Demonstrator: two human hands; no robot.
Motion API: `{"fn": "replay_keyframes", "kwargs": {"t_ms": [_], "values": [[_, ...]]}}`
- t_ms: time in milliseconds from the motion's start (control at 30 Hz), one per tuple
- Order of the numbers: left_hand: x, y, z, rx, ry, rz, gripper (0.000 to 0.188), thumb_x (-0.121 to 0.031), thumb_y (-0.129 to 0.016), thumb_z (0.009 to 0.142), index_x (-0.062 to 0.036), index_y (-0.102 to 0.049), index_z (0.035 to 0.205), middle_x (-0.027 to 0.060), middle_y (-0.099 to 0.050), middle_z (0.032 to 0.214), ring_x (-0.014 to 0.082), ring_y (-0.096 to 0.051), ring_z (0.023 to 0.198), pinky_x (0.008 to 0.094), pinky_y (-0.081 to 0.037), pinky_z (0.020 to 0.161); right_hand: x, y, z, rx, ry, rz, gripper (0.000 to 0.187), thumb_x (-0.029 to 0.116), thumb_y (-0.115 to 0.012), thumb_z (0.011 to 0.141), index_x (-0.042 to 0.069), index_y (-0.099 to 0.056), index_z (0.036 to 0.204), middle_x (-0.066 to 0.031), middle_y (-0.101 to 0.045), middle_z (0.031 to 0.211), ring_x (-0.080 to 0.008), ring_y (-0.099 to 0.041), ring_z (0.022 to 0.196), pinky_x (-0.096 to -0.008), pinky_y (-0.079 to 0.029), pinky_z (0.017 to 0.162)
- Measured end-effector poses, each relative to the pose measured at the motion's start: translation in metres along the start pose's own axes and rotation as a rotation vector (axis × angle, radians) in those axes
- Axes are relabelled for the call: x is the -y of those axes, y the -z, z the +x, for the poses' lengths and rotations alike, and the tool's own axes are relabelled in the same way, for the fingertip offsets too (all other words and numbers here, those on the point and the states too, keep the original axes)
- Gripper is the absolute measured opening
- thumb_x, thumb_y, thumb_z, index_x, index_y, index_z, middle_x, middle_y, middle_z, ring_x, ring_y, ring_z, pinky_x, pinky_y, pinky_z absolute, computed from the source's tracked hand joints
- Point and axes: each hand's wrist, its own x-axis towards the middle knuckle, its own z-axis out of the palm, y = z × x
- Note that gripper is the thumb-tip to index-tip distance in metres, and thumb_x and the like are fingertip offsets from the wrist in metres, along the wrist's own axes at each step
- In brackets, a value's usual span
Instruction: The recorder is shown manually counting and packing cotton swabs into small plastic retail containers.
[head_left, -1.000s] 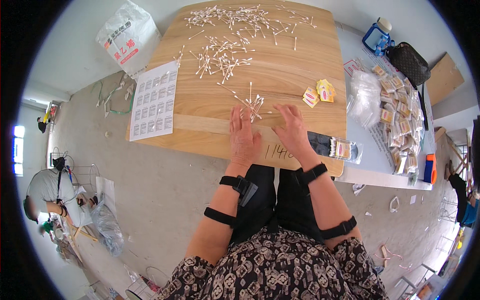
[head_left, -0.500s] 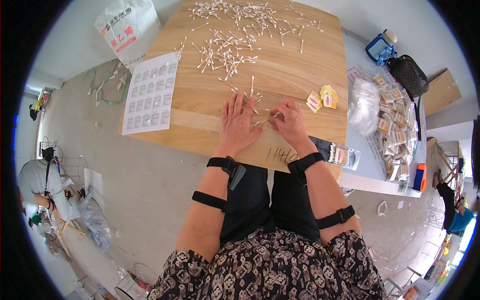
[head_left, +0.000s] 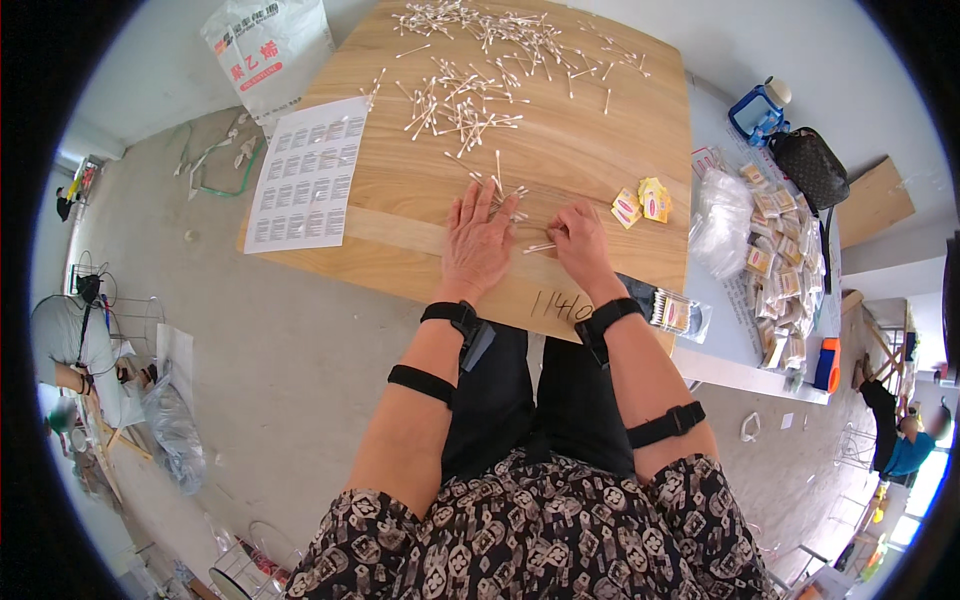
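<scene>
My left hand (head_left: 478,243) lies on the wooden table with its fingers apart, their tips over a few loose cotton swabs (head_left: 498,165). Part of that small cluster is hidden beneath the fingers. To its right, my right hand (head_left: 582,246) is closed, pinching cotton swabs (head_left: 540,248) whose white tips stick out toward the left hand. How many it holds is hidden by the fingers. Farther up the table lie a looser heap of cotton swabs (head_left: 462,112) and a larger one (head_left: 490,28).
Yellow-and-white cards (head_left: 654,200) lie right of my right hand. A clear pack of swabs (head_left: 676,311) sits at the table's right edge (head_left: 560,318). A printed sheet (head_left: 305,180) overhangs the left side. Bagged packs (head_left: 785,265) and plastic bags (head_left: 720,222) cover a side table.
My left thumb has drawn away from the swabs in my right hand. The left fingers now rest over the small cluster. My right hand keeps its pinch.
</scene>
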Motion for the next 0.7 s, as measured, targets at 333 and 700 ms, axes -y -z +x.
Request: {"fn": "replay_keyframes", "kwargs": {"t_ms": [333,700], "values": [[-0.005,0.006,0.002,-0.021,0.029,-0.121,0.054,-0.011,-0.057,0.086,-0.017,-0.046,0.139,0.0158,-0.035,0.15,0.0366,-0.031,0.138,0.0463,-0.025,0.113,0.002,0.012,-0.053,-0.003,0.121,0.002,0.021,0.01,-0.073,0.07,0.005,-0.061,0.086,-0.0095,-0.056,0.104,-0.0331,-0.052,0.098,-0.0423,-0.043,0.085],[0.017,0.009,-0.014,-0.358,0.123,-0.307,0.043,0.009,-0.059,0.069,-0.0094,-0.062,0.107,0.0118,-0.055,0.106,0.0346,-0.05,0.103,0.0441,-0.043,0.088,0.028,0.01,-0.083,-0.095,0.058,-0.125,0.013,0.012,-0.066,0.078,0.008,-0.058,0.087,-0.0081,-0.055,0.106,-0.0324,-0.051,0.098,-0.0436,-0.04,0.084]]}}
